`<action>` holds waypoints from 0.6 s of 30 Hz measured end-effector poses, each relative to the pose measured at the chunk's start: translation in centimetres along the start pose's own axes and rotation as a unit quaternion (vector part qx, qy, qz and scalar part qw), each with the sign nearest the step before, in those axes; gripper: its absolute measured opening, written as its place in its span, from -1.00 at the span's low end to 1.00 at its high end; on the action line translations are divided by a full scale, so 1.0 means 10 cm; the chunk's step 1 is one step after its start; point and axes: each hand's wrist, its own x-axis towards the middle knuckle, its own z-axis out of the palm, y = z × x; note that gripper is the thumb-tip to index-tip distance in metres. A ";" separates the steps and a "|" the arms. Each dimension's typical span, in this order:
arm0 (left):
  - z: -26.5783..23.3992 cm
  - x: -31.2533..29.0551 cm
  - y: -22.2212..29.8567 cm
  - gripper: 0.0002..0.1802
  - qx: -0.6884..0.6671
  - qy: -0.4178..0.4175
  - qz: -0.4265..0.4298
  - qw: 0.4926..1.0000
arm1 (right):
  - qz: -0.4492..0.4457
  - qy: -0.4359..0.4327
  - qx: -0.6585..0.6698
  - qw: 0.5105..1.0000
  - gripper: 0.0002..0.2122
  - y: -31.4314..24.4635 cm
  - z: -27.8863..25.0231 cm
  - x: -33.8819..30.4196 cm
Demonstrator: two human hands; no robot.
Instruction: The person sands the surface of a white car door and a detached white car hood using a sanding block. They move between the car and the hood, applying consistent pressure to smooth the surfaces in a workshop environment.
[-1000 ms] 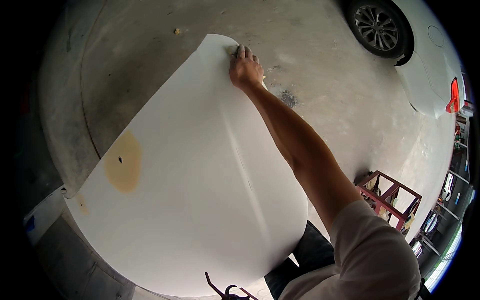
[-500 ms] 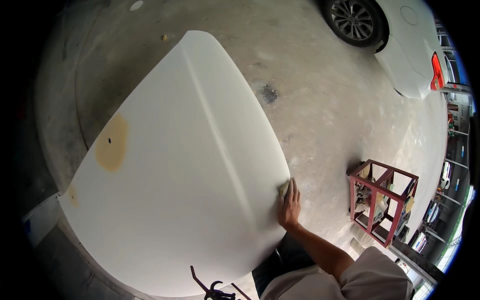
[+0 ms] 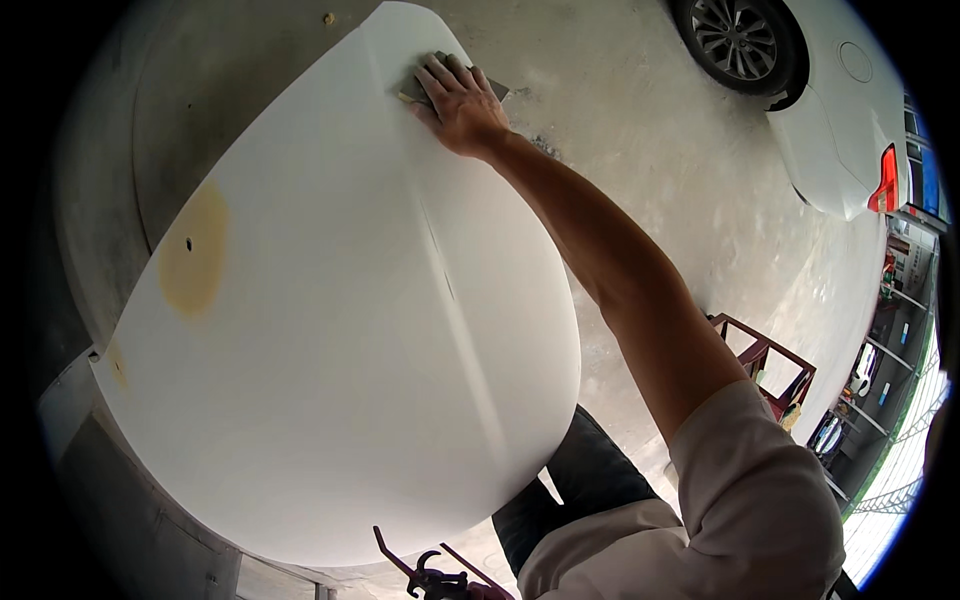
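A large white car hood (image 3: 330,380) fills the middle of the view, with a raised crease running along it. Near its far tip, my right hand (image 3: 462,105) presses a sanding pad (image 3: 411,97) flat on the surface. My fingers are spread over the pad, and its grey sheet shows past them on the right. Dust whitens the fingertips. Tan filler patches (image 3: 205,265) mark the hood's left side, the larger one with a small dark hole. My left hand cannot be made out. A dark tool with a hook and a bent rod (image 3: 435,580) shows at the lower edge.
Beyond the hood lies a concrete floor (image 3: 640,150). A white car (image 3: 820,110) with a red tail lamp stands at the far right. A dark red metal frame cart (image 3: 765,355) sits partly behind my right arm. Shelving (image 3: 890,380) lines the right edge.
My right hand has gone from the hood's near right edge to its far tip, arm stretched out, keeping the pad. The whole view has shifted, and my arm now covers part of the cart.
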 end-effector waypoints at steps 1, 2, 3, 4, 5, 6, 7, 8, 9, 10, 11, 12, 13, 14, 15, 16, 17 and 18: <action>0.02 -0.03 -0.03 -0.64 0.000 0.019 -0.020 1.000 | 0.000 0.011 0.001 1.000 -0.47 -0.08 0.01 -0.03; 0.09 -0.11 0.03 -0.64 -0.012 -0.038 0.008 0.999 | 0.003 0.023 0.000 1.000 -0.47 -0.15 -0.01 -0.12; -0.10 -0.01 -0.02 -0.62 0.018 -0.100 0.034 0.994 | 0.005 0.008 0.009 1.000 -0.47 -0.21 -0.07 -0.33; -0.25 0.08 -0.05 -0.61 0.044 -0.162 0.064 0.984 | 0.003 -0.004 0.021 1.000 -0.47 -0.33 -0.19 -0.55; -0.20 0.04 -0.03 -0.60 0.042 -0.119 0.068 0.990 | 0.007 -0.013 0.040 0.999 -0.47 -0.47 -0.32 -0.83; -0.10 0.01 0.02 -0.58 0.040 -0.076 0.074 0.994 | 0.014 -0.035 0.050 0.998 -0.45 -0.61 -0.48 -1.15; -0.13 0.07 0.10 -0.58 0.053 -0.157 0.116 0.979 | 0.023 -0.061 0.058 0.996 -0.44 -0.74 -0.66 -1.53; -0.37 0.28 -0.09 -0.57 0.044 -0.076 0.094 0.992 | 0.038 -0.096 0.075 0.992 -0.41 -0.88 -0.84 -1.93; -0.42 0.30 -0.03 -0.56 0.036 -0.115 0.101 0.987 | 0.054 -0.121 0.098 0.986 -0.40 -1.03 -1.00 -2.35; -0.40 0.28 0.07 -0.56 0.030 -0.154 0.107 0.982 | 0.080 -0.153 0.097 0.980 -0.38 -1.20 -1.14 -2.80; -0.42 0.27 0.14 -0.56 0.033 -0.193 0.113 0.974 | 0.100 -0.184 0.104 0.972 -0.35 -1.38 -1.24 -3.28; -0.45 0.24 0.18 -0.56 0.036 -0.193 0.103 0.975 | 0.102 -0.220 0.081 0.967 -0.31 -1.58 -1.29 -3.78; -0.45 0.20 0.16 -0.56 0.030 -0.189 0.098 0.977 | 0.086 -0.265 0.091 0.956 -0.31 -1.77 -1.38 -4.16; -0.44 0.20 0.11 -0.55 0.023 -0.186 0.093 0.978 | 0.071 -0.298 0.108 0.946 -0.33 -1.89 -1.47 -4.44; -0.48 0.19 0.03 -0.58 0.027 -0.143 0.086 0.986 | 0.043 -0.304 0.107 0.946 -0.34 -1.85 -1.50 -4.46; -0.56 0.23 -0.06 -0.59 0.027 -0.127 0.083 0.988 | 0.016 -0.307 0.103 0.946 -0.35 -1.81 -1.49 -4.43; -0.61 0.25 -0.13 -0.60 0.027 -0.106 0.077 0.991 | -0.007 -0.299 0.096 0.949 -0.35 -1.70 -1.45 -4.27; -0.64 0.30 -0.20 -0.61 0.025 -0.083 0.070 0.994 | -0.033 -0.292 0.090 0.952 -0.35 -1.53 -1.35 -4.04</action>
